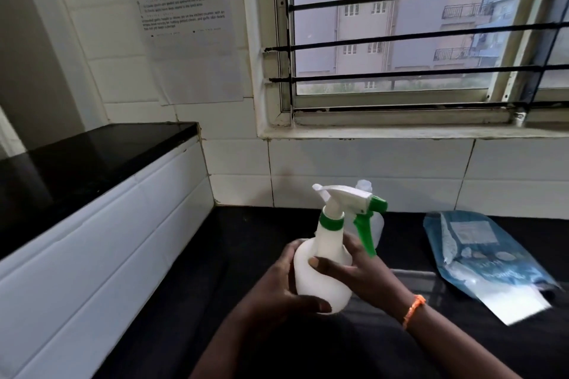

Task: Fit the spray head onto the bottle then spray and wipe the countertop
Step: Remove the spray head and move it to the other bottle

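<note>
A white plastic spray bottle (323, 280) is held upright above the black countertop (191, 301). A white spray head (345, 197) with a green collar, green nozzle tip and green trigger sits on the bottle's neck, nozzle pointing right. My left hand (286, 289) wraps the bottle's round body from the left, thumb across its lower front. My right hand (360, 274) grips the body from the right, thumb on the front, just under the trigger. A second translucent bottle (374, 218) stands behind, mostly hidden.
A blue plastic pouch (480, 258) with a white sheet under it lies on the countertop at the right. A raised black ledge (77, 163) on a white tiled block stands at the left. A tiled wall and a barred window (400, 40) close the back.
</note>
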